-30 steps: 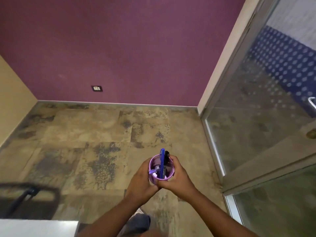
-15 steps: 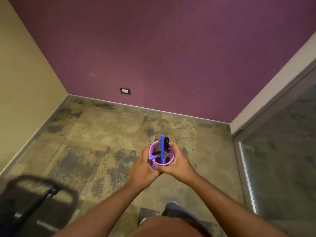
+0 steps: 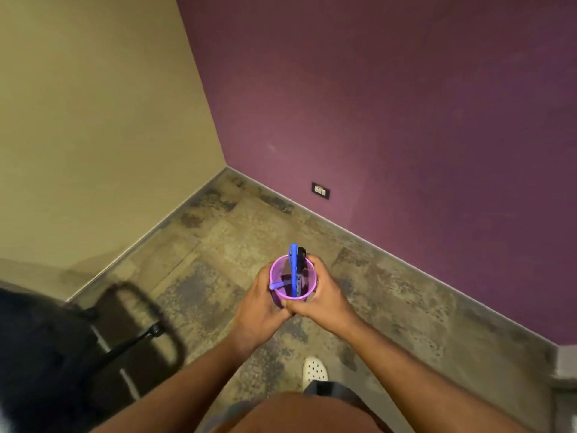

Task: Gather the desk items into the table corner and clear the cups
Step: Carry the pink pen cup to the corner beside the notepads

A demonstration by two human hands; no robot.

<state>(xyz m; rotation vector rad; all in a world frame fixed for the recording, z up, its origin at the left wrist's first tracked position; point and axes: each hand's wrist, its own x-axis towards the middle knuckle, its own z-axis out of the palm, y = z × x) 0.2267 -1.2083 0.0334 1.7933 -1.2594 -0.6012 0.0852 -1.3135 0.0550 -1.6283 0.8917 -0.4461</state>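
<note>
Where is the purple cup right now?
The purple cup sits low in the middle of the head view, clasped between the left hand and right hand, above the floor.

The mottled tan floor (image 3: 237,239) runs to the far walls. A black chair (image 3: 56,348) stands near left. A white shoe (image 3: 314,368) rests on it.

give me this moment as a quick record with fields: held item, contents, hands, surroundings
held item: purple cup, upright, carried over the floor
contents: blue flat item standing on edge, black item beside it, short purple piece at the rim; what they are is unclear
hands: left hand and right hand both wrapped around the cup
surroundings: room corner, purple wall, beige wall, wall socket, blurred black chair
table: not in view
</note>
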